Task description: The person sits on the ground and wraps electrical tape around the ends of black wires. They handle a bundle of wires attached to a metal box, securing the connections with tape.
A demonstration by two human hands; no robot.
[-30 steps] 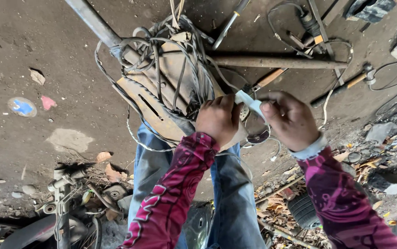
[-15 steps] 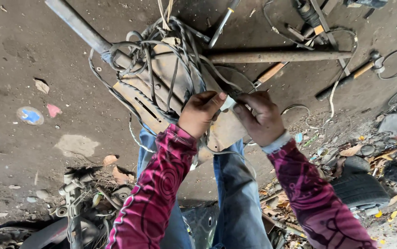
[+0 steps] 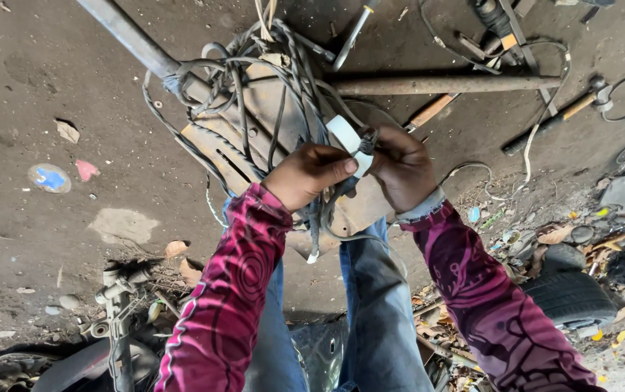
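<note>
A tangle of black cables (image 3: pixel 254 94) lies over a rusty metal frame with a flat plate (image 3: pixel 233 145) and long tubes. My left hand (image 3: pixel 305 174) pinches a white strip of tape (image 3: pixel 347 141) with thumb and fingers, just in front of the cable bundle. Close beside it, my right hand (image 3: pixel 399 168) grips a dark cable end (image 3: pixel 368 139) where the tape meets it. Both sleeves are dark pink with a pattern. My blue-jeaned legs (image 3: pixel 370 312) are below the hands.
A rusty bar (image 3: pixel 443 84) runs to the right behind the hands. A hammer (image 3: pixel 552 120) and loose wires lie on the dirt floor at the right. A tyre (image 3: pixel 570 294) and leaf litter sit lower right. Metal parts (image 3: pixel 113 312) lie lower left.
The view has shifted and my hands now sit closer together. The white tape, earlier stretched between them, is now short and held up against the cable end.
</note>
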